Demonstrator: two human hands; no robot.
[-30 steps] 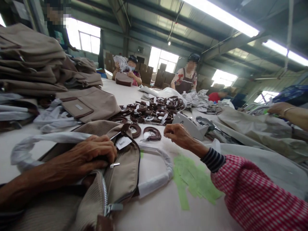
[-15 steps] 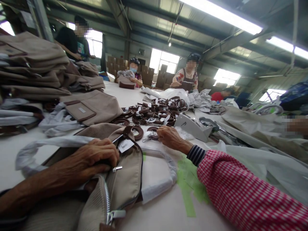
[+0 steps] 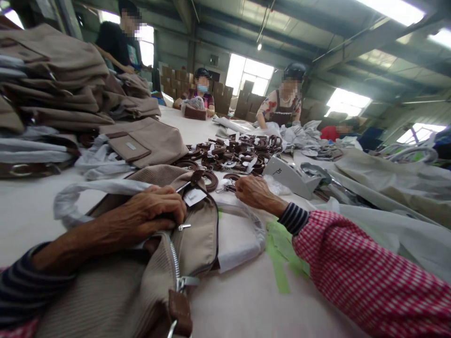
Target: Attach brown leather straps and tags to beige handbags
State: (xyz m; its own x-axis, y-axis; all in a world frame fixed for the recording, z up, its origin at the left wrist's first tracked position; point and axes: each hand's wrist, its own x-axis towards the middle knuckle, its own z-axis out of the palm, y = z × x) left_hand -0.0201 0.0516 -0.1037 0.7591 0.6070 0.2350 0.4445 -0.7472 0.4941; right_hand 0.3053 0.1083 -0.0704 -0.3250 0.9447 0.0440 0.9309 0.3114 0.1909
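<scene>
Bag (image 3: 197, 239) clamped in left hand (image 3: 151, 213); strap coil (image 3: 230, 177) at right hand (image 3: 259, 193) fingertips apparently being grasped, closure unclear; firm pinch needed.

Left hand (image 3: 157, 212) on unzipped beige bag (image 3: 201, 230), right hand (image 3: 256, 193) at coiled brown strap (image 3: 231, 177)

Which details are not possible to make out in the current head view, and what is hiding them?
In the head view:
1. Fingertips of the left hand: hidden beneath its own curled fingers, at the opening of the bag.
2. Part of the coiled strap: covered by the right hand; whether that hand pinches it, I cannot tell.
3. Print on the white tag: too small.
4. Near end of the bag: cut off by the bottom edge.
</scene>
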